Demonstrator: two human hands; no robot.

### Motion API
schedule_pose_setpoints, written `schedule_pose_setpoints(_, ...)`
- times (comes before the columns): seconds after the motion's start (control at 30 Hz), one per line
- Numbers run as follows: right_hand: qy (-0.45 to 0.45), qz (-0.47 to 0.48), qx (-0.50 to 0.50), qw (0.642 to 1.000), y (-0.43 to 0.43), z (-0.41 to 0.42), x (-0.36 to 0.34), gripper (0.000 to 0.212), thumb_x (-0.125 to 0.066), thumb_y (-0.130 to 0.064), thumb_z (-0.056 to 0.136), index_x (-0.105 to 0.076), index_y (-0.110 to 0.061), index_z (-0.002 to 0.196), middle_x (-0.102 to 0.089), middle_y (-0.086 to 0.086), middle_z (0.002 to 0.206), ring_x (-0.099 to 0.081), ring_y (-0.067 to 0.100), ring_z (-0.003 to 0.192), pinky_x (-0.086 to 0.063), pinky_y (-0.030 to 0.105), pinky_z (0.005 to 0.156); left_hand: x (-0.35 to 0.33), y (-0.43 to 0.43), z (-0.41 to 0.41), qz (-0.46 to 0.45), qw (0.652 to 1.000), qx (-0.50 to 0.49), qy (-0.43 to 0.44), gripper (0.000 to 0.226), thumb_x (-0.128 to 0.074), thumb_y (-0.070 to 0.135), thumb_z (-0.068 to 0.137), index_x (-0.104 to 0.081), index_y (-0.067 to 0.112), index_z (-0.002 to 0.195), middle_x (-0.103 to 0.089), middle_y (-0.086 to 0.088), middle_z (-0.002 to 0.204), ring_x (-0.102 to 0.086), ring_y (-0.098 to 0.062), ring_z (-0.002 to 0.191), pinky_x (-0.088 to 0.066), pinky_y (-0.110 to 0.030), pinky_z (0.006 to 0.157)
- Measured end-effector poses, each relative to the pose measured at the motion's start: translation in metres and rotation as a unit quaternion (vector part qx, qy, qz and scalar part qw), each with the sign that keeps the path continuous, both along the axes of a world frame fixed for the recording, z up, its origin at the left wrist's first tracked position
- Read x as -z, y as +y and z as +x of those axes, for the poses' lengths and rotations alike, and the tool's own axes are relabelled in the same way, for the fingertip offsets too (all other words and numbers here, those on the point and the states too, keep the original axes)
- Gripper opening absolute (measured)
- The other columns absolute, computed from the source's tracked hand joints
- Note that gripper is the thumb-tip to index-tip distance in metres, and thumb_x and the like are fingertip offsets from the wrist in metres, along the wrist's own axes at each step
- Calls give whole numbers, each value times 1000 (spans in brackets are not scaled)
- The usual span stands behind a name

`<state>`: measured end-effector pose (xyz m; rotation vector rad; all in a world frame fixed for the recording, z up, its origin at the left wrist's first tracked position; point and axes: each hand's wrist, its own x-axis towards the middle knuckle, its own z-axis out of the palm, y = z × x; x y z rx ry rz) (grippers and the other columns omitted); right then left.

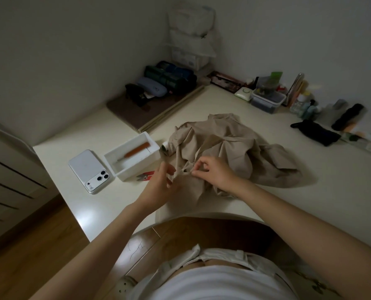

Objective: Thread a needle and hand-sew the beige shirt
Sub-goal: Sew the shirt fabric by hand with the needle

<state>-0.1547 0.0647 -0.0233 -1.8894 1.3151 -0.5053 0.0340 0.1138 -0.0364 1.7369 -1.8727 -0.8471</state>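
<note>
The beige shirt (234, 148) lies crumpled in a loose heap in the middle of the white table (310, 202), its near edge pulled toward the person and lifted a little between both hands. At the far left of the table a brown mat (132, 113) carries a row of dark rolled bundles (171, 76) against the wall. Along the far right edge stand bottles and a clear lidded container (266, 100), with a black pouch (316, 132) lying nearer, well apart from the shirt. A white open box (137, 167) sits just left of the shirt, and an orange-handled tool (137, 150) lies slantwise inside it. A white phone (87, 167) lies face down just left of the box, camera lenses toward the person. The left hand (158, 187) reaches up from below with its fingers loosely extended, and its fingertips pinch a fold of the shirt's near edge. The right hand (214, 172) rests on the shirt with its fingers curled, thumb and forefinger pinched together on the same strip of cloth, which runs taut between the two hands. Whether a needle sits in that pinch is too small to tell. A spool of thread (164, 146) peeks out, touching the shirt's left edge behind the box. Small red-handled snips (145, 176) lie against the front of the box, just beside the left hand.
</note>
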Motion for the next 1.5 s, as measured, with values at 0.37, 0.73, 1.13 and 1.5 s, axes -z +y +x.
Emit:
schedule_pose_setpoints(0.37,6,46,-30,998,3,-12,8,9,-67,-25,87,-63,-17,86,-61,3,68,-58,13,65,-49,28,67,-1,-5,4,-52,999,6,-10,17,-58,1,87,-56,17,91,-52,5,83,-51,-10,74,-38,-11,62)
schedule_pose_setpoints(0.73,-26,43,-10,999,14,-6,-2,31,-32,-24,104,-59,-10,105,-44,-17,67,-47,-16,53,-35,7,59,4,7,22,-116,990,66,-51,42,-57,-19,68,-46,21,75,-42,10,83,-46,-17,74,-35,-17,61)
schedule_pose_setpoints(1.13,-66,45,-90,993,23,-9,12,24,-47,-13,98,-65,-20,112,-59,-16,83,-53,-12,71,-43,9,67,12,24,27,-153,981,71,-95,27,-82,10,67,-72,25,88,-62,-1,92,-59,-17,80,-51,-26,59)
schedule_pose_setpoints(1.5,-8,10,-126,992,22,-10,16,12,-60,-18,91,-71,-19,96,-63,-9,91,-51,-5,64,-39,11,61,19,32,28,-166,979,86,-81,35,-80,-10,52,-68,22,61,-35,27,78,-41,-2,68,-32,-6,56)
